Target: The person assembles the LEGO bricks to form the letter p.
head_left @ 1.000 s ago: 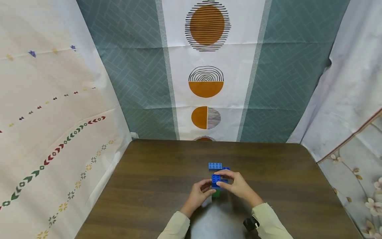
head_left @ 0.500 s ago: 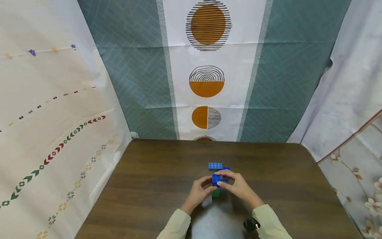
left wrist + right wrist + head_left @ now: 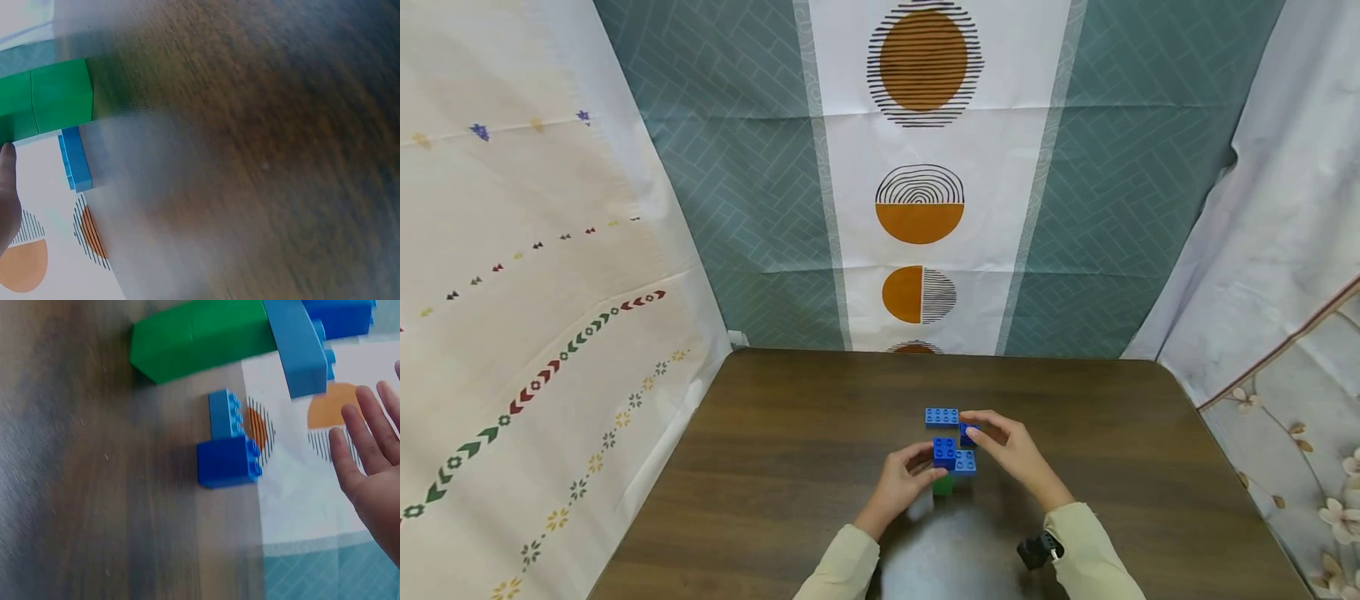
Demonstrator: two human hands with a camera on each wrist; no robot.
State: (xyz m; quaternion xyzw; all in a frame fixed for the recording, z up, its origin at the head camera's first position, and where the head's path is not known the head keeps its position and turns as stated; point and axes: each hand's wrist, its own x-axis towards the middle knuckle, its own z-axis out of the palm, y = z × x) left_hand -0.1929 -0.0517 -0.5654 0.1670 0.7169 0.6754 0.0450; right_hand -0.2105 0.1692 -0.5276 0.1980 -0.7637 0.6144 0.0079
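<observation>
Backdrop: three hangings around a brown wooden table [image 3: 790, 475]; at left a cream curtain [image 3: 542, 267] with rows of small coloured motifs, in the middle a teal cloth [image 3: 737, 192] with a white band of orange and black-lined circles, at right a white curtain [image 3: 1247, 242] with blossoms along its lower part.
Left sleeve: pale yellow, leading up to the wrist.
Left hand [image 3: 904, 479]: thumb on the near side and fingers on the left, pinching the brick stack [image 3: 231, 334] near its top.
Stack: upright around the middle of the table; green blocks [image 3: 62, 95] form the column, a light blue brick [image 3: 966, 464] lies across their top and juts out to the right, and an upper dark blue brick [image 3: 943, 452] sits on its left half.
Loose pair: behind the stack, on the tabletop, a flat light blue brick [image 3: 942, 417] and, to its right and slightly nearer, a lower dark blue brick [image 3: 224, 462]; whether they touch, I cannot tell.
Right hand [image 3: 1017, 454]: above and right of the lower dark blue brick, fingers extended and parted, holding nothing.
Right wrist: a black device [image 3: 1040, 550] beside the other pale sleeve.
</observation>
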